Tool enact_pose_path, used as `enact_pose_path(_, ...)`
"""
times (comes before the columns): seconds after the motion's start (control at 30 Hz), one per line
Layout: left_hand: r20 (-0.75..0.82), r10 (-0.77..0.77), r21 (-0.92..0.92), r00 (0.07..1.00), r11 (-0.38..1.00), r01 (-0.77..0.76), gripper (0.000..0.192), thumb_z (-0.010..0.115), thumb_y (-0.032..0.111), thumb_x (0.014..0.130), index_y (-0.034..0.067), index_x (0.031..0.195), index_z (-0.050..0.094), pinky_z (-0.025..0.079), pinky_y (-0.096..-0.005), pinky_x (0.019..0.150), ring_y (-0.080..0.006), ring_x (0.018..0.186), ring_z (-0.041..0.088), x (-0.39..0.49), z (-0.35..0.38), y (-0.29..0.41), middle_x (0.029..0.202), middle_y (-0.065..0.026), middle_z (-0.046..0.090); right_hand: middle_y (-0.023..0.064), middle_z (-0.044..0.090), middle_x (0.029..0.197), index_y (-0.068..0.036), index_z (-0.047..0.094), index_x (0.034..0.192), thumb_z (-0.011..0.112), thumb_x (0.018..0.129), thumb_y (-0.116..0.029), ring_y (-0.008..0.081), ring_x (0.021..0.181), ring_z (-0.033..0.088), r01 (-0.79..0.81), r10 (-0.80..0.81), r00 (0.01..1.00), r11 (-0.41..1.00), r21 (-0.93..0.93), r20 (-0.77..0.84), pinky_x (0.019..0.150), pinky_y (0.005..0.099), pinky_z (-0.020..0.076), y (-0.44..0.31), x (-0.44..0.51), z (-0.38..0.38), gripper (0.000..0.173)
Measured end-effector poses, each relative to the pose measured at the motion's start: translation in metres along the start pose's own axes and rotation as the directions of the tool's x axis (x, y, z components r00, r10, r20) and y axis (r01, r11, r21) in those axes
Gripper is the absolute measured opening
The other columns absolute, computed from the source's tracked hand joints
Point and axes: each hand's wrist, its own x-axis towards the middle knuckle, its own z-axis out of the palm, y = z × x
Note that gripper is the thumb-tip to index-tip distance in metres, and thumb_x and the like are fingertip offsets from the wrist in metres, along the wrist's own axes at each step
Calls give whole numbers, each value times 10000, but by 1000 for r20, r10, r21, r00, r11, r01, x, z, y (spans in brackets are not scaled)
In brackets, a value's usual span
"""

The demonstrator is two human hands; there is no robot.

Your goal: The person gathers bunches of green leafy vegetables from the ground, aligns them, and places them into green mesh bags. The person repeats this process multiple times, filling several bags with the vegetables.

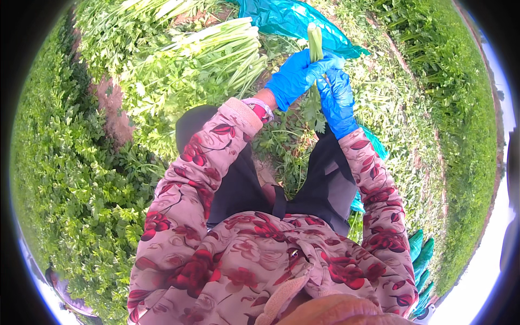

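Note:
My left hand [294, 77], in a blue disposable glove, is closed around a bunch of celery [315, 42] held upright before me, its pale cut base pointing up. Just right of it and slightly lower, my right hand [337, 97], gloved alike, has its fingers bent at the stalks under the left fingers; whether it grips them is hard to tell. Leaves of the held celery hang below the hands. To the left lies a pile of cut celery [219, 44], stalk ends towards the right. Behind the hands, a teal plastic bag [292, 20] lies spread on the ground.
Standing celery plants [81, 195] fill the left side, with another green crop row [459, 101] at the right. Trimmed leaves [390, 97] litter the ground between. Several filled teal bags [422, 256] lie at the lower right. More cut celery [162, 8] is at the top left.

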Motion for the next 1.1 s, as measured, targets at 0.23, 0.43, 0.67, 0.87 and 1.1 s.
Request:
enact_pose_path(0.23,-455,523,269,721,852,-449,257,509,251,977,27,906,614,367,-211,547,-64,570,464,-41,-77,138,649,23,530,116,639,1115,-52,581,1222,667,869,-238,258,996,596,-125,186,964,946,-298,187,870,371,474,76,-70,-56,408)
enact_pose_path(0.43,-561,658,803,502,579,139,305,469,279,986,23,1017,632,294,-192,461,-29,482,345,-195,-125,241,567,67,418,61,644,1065,-12,624,1136,683,870,-253,132,916,585,-669,561,714,722,174,419,791,271,472,94,-75,-53,365)
enact_pose_path(0.67,-931,-176,36,319,826,562,347,503,366,954,75,1035,674,392,-260,438,-106,468,444,-384,-195,166,601,7,514,95,653,1084,0,620,1161,608,900,-316,175,999,583,-673,554,661,736,74,506,904,306,428,94,-69,-51,411)
enact_pose_path(0.87,-982,-104,-5,159,850,527,255,587,346,919,116,976,683,389,-249,429,-99,440,435,-408,-188,101,552,-2,515,92,676,1036,4,630,1145,604,903,-297,174,974,610,-636,565,664,771,-28,491,896,306,436,91,-66,-53,387)
enact_pose_path(1.1,-261,221,912,940,-262,315,245,521,141,872,172,1071,661,432,-415,865,-239,895,562,-318,-158,177,925,-24,646,57,676,899,-32,670,1037,595,909,-334,150,835,599,-499,533,628,835,-231,567,807,295,456,103,-53,-50,337)
